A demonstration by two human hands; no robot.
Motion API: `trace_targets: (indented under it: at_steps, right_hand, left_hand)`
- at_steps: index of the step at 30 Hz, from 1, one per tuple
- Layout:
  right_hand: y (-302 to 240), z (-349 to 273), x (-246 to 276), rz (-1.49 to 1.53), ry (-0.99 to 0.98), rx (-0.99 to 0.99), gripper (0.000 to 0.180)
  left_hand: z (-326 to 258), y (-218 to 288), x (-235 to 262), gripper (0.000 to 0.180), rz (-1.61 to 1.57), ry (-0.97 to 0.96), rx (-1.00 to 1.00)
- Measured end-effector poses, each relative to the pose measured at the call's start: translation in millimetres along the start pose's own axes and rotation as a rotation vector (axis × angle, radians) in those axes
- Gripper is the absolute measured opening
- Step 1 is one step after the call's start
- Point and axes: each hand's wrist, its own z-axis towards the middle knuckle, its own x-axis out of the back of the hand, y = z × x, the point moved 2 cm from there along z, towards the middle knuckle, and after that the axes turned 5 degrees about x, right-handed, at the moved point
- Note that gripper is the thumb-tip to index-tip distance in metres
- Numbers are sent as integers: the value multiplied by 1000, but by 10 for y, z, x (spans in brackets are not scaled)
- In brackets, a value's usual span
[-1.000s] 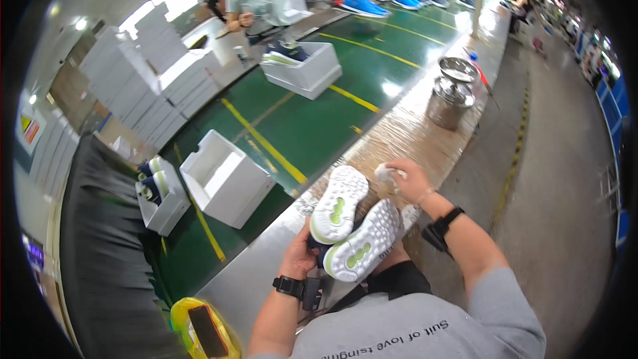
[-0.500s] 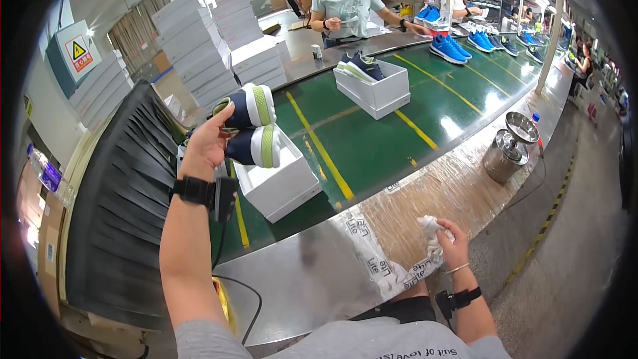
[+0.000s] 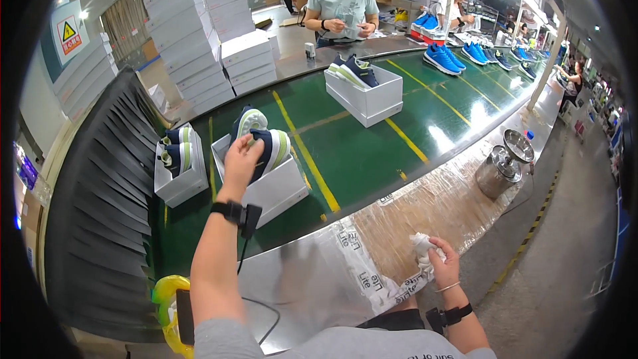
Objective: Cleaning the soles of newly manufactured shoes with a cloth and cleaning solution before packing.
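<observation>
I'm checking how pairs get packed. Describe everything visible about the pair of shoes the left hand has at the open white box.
The pair of shoes is navy blue with pale lime-green and white soles, fabric-like uppers as far as can be told. The two shoes are held together, tilted with heels and soles up, toes down into the open white box on the green conveyor belt. The left hand grips them from the near side, partly hiding them.

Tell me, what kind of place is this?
It looks like a shoe factory's packing line. A green conveyor belt carries open white boxes with sneakers in them, stacks of white boxes stand behind, and the left hand holds a pair of sneakers over one box.
</observation>
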Motion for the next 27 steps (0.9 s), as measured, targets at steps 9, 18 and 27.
trace_targets:
  at_steps: [9, 18, 27]
  right_hand:
    - [160, -38, -258, -53, -38, -11, 24]
    - [469, -155, -195, -94, -26, 19, 25]
    - [463, -172, -240, 24, 49, -13, 34]
  left_hand:
    - [-1027, -656, 78, 68, 1580, -474, -628]
    - [-271, -1047, 434, 49, 1887, -295, -399]
    - [-904, -1112, -533, 67, 843, -810, 319]
